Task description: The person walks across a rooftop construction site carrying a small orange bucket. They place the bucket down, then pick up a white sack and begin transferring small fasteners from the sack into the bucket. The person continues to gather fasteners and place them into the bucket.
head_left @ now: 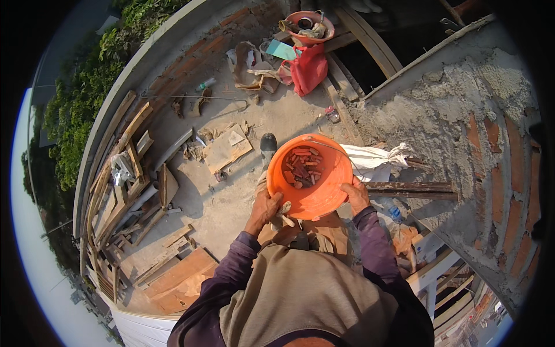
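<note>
An orange bucket (317, 201) is tilted so that its mouth faces me, held in front of my body. Small reddish-brown pieces (303, 166), which look like broken brick, lie inside it. My left hand (264, 209) grips the rim on the lower left, fingers closed around its edge. On the other side, my right hand (356, 195) is closed on the rim at the lower right, beside the thin wire handle. The undersides of the fingers are hidden by the bucket.
Piled wooden boards (124, 194) line the curved wall at left. A plywood sheet (228, 148) lies on the concrete floor. Ahead stand a red bag (310, 69) and another bucket (316, 37) filled with items. Rough brickwork (471, 156) rises at right, with openings at upper and lower right.
</note>
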`<state>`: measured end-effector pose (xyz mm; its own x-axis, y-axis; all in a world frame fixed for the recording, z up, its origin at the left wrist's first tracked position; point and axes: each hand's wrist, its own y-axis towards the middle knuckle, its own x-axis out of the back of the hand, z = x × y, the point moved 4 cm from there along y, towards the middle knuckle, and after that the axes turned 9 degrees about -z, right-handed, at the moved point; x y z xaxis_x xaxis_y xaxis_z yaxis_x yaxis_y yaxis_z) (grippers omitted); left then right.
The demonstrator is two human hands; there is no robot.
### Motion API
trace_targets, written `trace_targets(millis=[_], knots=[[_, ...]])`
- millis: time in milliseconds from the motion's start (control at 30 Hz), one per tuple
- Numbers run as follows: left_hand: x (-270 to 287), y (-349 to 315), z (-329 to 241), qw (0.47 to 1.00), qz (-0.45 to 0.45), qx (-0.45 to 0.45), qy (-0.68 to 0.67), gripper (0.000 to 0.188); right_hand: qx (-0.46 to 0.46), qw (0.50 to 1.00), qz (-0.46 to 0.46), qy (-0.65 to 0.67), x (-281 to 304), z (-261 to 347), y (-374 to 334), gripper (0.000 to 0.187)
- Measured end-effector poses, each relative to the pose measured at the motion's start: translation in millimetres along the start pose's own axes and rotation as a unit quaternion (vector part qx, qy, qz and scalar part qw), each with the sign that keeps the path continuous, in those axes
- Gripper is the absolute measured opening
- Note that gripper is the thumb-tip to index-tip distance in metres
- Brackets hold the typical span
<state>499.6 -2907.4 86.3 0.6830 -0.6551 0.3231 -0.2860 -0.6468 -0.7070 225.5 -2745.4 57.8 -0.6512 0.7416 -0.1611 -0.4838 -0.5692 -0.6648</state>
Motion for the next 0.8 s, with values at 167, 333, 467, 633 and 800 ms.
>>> trace_targets(millis=[167, 333, 467, 633, 800], knots=[[44, 117, -67, 0.98, 0.091, -0.066, 0.165, 0.047, -0.052, 0.987, -0.115, 0.103, -45, -18, 56, 0.039], [83, 186, -86, 0.976, 0.144, -0.026, 0.161, 0.048, -0.113, 0.955, -0.201, 0.184, -102, -61, 63, 0.055], [83, 230, -89, 0.964, 0.143, -0.037, 0.22, 0.045, -0.145, 0.922, -0.3, 0.198, -118, -93, 48, 0.067], [30, 305, -65, 0.931, 0.147, 0.009, 0.334, 0.042, -0.125, 0.872, -0.425, 0.206, -56, -121, 57, 0.053], [-64, 385, -19, 0.941, 0.171, 0.028, 0.289, 0.04, -0.029, 0.827, -0.527, 0.191, 49, -121, 99, 0.05]])
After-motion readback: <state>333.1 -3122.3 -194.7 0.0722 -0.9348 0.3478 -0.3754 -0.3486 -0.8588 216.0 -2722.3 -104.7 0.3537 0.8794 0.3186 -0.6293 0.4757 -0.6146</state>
